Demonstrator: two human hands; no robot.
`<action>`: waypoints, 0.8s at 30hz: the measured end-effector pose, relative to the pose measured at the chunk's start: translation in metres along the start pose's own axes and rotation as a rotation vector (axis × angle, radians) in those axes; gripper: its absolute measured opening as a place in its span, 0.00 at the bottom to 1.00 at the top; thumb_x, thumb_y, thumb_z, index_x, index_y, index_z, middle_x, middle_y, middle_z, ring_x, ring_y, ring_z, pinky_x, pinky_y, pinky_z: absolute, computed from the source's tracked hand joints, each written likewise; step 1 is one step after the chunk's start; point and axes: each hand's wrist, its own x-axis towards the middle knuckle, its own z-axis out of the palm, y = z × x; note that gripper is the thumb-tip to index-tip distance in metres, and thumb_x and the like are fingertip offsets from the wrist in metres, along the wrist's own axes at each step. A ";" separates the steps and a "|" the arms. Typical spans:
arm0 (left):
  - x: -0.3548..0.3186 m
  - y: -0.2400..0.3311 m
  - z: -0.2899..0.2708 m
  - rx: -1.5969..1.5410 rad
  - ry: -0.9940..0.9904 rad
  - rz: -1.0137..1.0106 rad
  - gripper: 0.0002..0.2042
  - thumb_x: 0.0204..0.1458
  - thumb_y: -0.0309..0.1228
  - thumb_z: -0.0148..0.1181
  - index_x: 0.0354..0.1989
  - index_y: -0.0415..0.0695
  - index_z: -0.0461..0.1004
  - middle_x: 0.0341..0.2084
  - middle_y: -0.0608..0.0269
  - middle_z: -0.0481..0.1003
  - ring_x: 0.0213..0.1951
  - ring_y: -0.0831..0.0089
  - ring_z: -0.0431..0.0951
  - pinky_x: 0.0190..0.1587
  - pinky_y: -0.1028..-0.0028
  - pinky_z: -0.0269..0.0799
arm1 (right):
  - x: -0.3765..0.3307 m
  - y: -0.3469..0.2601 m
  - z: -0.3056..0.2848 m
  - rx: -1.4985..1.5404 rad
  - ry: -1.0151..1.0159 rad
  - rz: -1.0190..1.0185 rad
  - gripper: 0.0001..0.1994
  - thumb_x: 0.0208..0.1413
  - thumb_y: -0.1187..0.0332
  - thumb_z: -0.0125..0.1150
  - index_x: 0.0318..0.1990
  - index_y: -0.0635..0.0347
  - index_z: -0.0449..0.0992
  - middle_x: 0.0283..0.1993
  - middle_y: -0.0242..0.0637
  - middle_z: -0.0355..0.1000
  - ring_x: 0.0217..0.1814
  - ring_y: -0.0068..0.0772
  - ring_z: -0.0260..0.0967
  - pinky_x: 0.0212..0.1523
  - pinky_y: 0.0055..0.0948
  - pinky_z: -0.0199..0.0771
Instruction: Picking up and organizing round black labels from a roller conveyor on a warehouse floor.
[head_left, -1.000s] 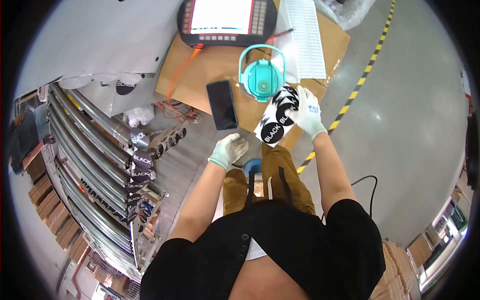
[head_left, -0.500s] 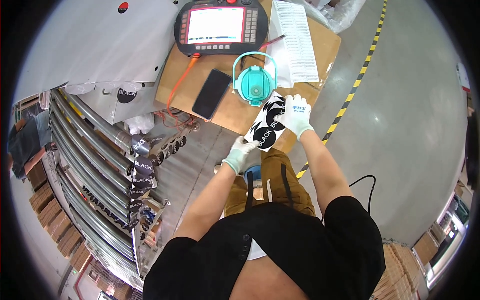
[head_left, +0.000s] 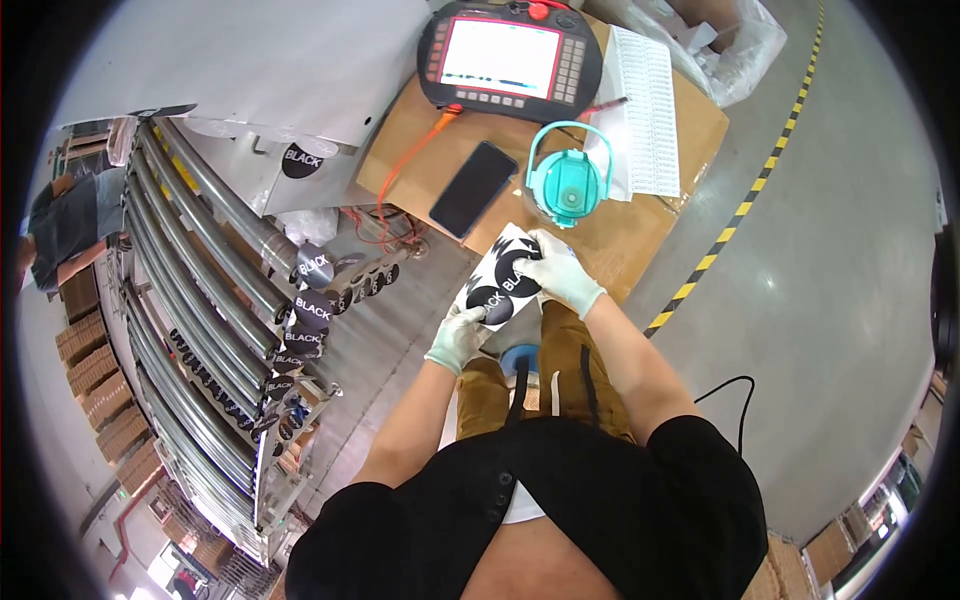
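A white sheet of round black stickers is held in front of me, just off the near edge of the cardboard-topped table. My left hand, in a white glove, pinches its lower left corner with the thumb on top. On the sheet's right side, my gloved right hand grips the edge, its fingers bent over the printed face. Part of the sheet is hidden under both hands. Beyond it stand a turquoise bottle with a raised handle and a black phone lying flat.
A handheld control panel with a lit screen and orange cable lies at the table's back, beside a printed label sheet. On my left, a rack of metal rollers carries black round stickers on its ends. Another person is at far left.
The sticker sheet has come off the tabletop towards me, both hands moving with it. My view has shifted, so the table and its things sit further right and lower.
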 end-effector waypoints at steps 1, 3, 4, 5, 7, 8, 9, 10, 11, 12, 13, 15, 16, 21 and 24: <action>0.002 0.008 -0.005 -0.047 -0.068 0.042 0.24 0.49 0.14 0.49 0.55 0.51 0.63 0.47 0.61 0.72 0.48 0.61 0.74 0.51 0.52 0.72 | 0.011 -0.005 0.007 0.010 0.033 0.005 0.28 0.42 0.64 0.64 0.52 0.67 0.68 0.49 0.51 0.71 0.52 0.44 0.70 0.53 0.34 0.68; 0.004 0.027 -0.010 -0.123 -0.118 0.100 0.24 0.50 0.13 0.47 0.54 0.50 0.66 0.50 0.60 0.71 0.51 0.60 0.72 0.53 0.50 0.70 | 0.043 -0.011 0.022 -0.040 0.110 0.012 0.32 0.40 0.66 0.65 0.55 0.73 0.64 0.52 0.53 0.70 0.55 0.42 0.69 0.54 0.32 0.68; 0.007 0.035 -0.012 -0.150 -0.139 0.136 0.23 0.51 0.13 0.46 0.54 0.50 0.66 0.50 0.61 0.71 0.52 0.59 0.72 0.53 0.50 0.70 | 0.057 -0.007 0.036 0.268 0.085 0.044 0.33 0.39 0.69 0.66 0.56 0.74 0.63 0.51 0.53 0.70 0.54 0.40 0.70 0.53 0.31 0.70; 0.006 0.043 -0.007 -0.180 -0.105 0.160 0.23 0.51 0.13 0.45 0.53 0.50 0.67 0.50 0.61 0.71 0.52 0.61 0.72 0.54 0.50 0.70 | 0.071 -0.006 0.044 0.249 0.128 0.048 0.34 0.39 0.70 0.66 0.56 0.74 0.62 0.50 0.53 0.71 0.53 0.39 0.70 0.52 0.31 0.70; 0.011 0.058 -0.004 -0.187 -0.119 0.196 0.22 0.52 0.13 0.44 0.54 0.50 0.67 0.50 0.62 0.71 0.53 0.62 0.72 0.55 0.51 0.69 | 0.097 -0.012 0.051 0.175 0.180 0.107 0.36 0.38 0.70 0.68 0.58 0.73 0.61 0.48 0.51 0.72 0.50 0.38 0.71 0.51 0.30 0.70; 0.012 0.065 -0.003 -0.194 -0.127 0.225 0.22 0.52 0.13 0.43 0.54 0.50 0.66 0.51 0.62 0.71 0.53 0.63 0.71 0.55 0.51 0.69 | 0.103 -0.017 0.056 0.155 0.211 0.062 0.36 0.38 0.70 0.68 0.58 0.72 0.61 0.48 0.50 0.72 0.50 0.39 0.72 0.51 0.30 0.70; 0.011 0.072 -0.003 -0.197 -0.145 0.210 0.22 0.53 0.14 0.42 0.54 0.49 0.66 0.51 0.63 0.71 0.53 0.64 0.72 0.56 0.54 0.69 | 0.109 -0.022 0.060 0.163 0.199 0.029 0.36 0.38 0.70 0.68 0.58 0.72 0.62 0.48 0.50 0.72 0.50 0.39 0.72 0.51 0.30 0.70; 0.010 0.075 -0.003 -0.198 -0.145 0.213 0.22 0.53 0.14 0.42 0.54 0.49 0.66 0.51 0.63 0.71 0.53 0.64 0.72 0.56 0.54 0.69 | 0.112 -0.027 0.062 0.172 0.187 0.000 0.35 0.38 0.70 0.68 0.58 0.71 0.62 0.49 0.50 0.72 0.51 0.39 0.72 0.51 0.30 0.70; 0.012 0.078 -0.002 -0.232 -0.170 0.241 0.21 0.53 0.14 0.42 0.54 0.48 0.66 0.51 0.63 0.71 0.52 0.65 0.72 0.56 0.54 0.69 | 0.115 -0.033 0.063 0.173 0.198 -0.040 0.35 0.39 0.70 0.67 0.58 0.71 0.62 0.50 0.50 0.72 0.51 0.39 0.71 0.52 0.30 0.69; 0.015 0.081 0.001 -0.265 -0.196 0.267 0.21 0.54 0.15 0.41 0.54 0.48 0.66 0.51 0.63 0.71 0.52 0.65 0.72 0.56 0.55 0.69 | 0.119 -0.037 0.061 0.174 0.212 -0.079 0.35 0.39 0.70 0.67 0.58 0.71 0.62 0.51 0.50 0.72 0.52 0.39 0.71 0.52 0.30 0.69; 0.011 0.082 0.012 -0.282 -0.157 0.273 0.20 0.54 0.15 0.41 0.54 0.46 0.66 0.51 0.62 0.71 0.52 0.66 0.72 0.56 0.57 0.70 | 0.119 -0.037 0.057 0.184 0.190 -0.095 0.35 0.40 0.70 0.67 0.58 0.70 0.62 0.51 0.51 0.72 0.52 0.40 0.71 0.53 0.30 0.69; 0.016 0.082 0.010 -0.293 -0.129 0.233 0.20 0.55 0.15 0.41 0.55 0.47 0.66 0.51 0.62 0.71 0.52 0.66 0.72 0.56 0.59 0.70 | 0.101 -0.061 0.055 -0.060 0.279 -0.167 0.31 0.41 0.68 0.66 0.56 0.68 0.64 0.51 0.52 0.70 0.54 0.45 0.69 0.54 0.35 0.67; 0.025 0.077 0.010 -0.304 -0.113 0.207 0.20 0.56 0.16 0.41 0.55 0.48 0.66 0.51 0.62 0.71 0.52 0.65 0.73 0.56 0.59 0.70 | 0.092 -0.072 0.052 -0.242 0.353 -0.207 0.30 0.42 0.68 0.65 0.55 0.66 0.64 0.51 0.53 0.69 0.55 0.48 0.67 0.55 0.37 0.66; 0.064 0.040 0.028 -0.497 -0.206 0.013 0.19 0.58 0.20 0.41 0.57 0.50 0.65 0.51 0.58 0.71 0.51 0.60 0.73 0.54 0.56 0.71 | 0.026 -0.107 0.049 -0.713 0.601 -0.558 0.30 0.43 0.66 0.60 0.57 0.62 0.62 0.54 0.52 0.62 0.57 0.55 0.59 0.59 0.47 0.59; 0.116 0.011 -0.032 -0.216 -0.370 0.334 0.16 0.58 0.26 0.46 0.54 0.49 0.66 0.46 0.58 0.74 0.46 0.58 0.75 0.48 0.59 0.75 | -0.015 -0.084 0.071 -0.545 0.293 -0.561 0.27 0.45 0.66 0.58 0.55 0.61 0.64 0.54 0.50 0.64 0.56 0.54 0.61 0.57 0.47 0.61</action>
